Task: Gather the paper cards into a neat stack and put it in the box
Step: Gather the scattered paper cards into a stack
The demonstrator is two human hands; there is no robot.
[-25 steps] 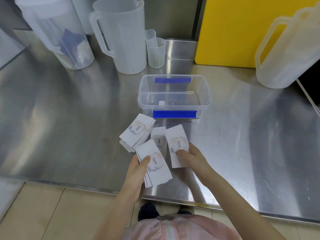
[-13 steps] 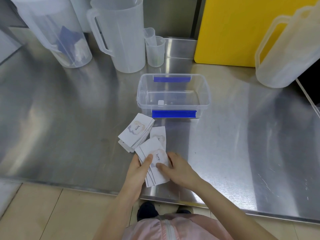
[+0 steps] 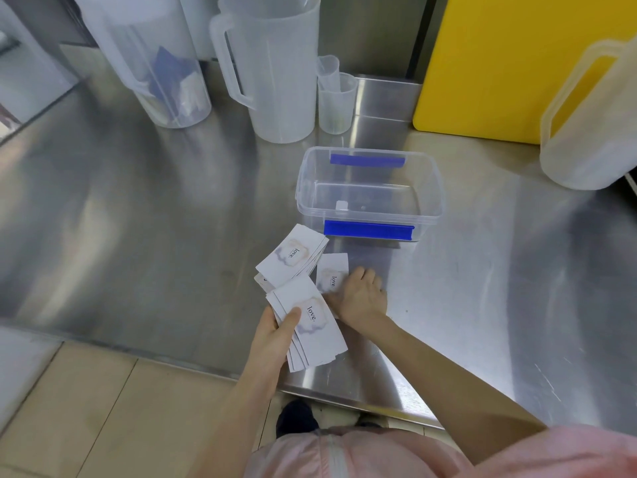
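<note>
The open clear plastic box [image 3: 368, 194] is unobstructed from above, bare steel bench [image 3: 499, 270] right, translucent plastic jugs [image 3: 272, 67] crowding behind.

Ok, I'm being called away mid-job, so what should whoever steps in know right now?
Left hand: grips a fanned bundle of white "love" paper cards.
Right hand: flat on a single white card on the steel counter.
A loose white card pile lies beside it.
Clear plastic box with blue clips: no cards inside.
Left: collect, square up, box.

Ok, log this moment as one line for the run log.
stage: gathering | left hand: holds card bundle | right hand: on single card | loose pile: on counter | box: no cards inside
</note>
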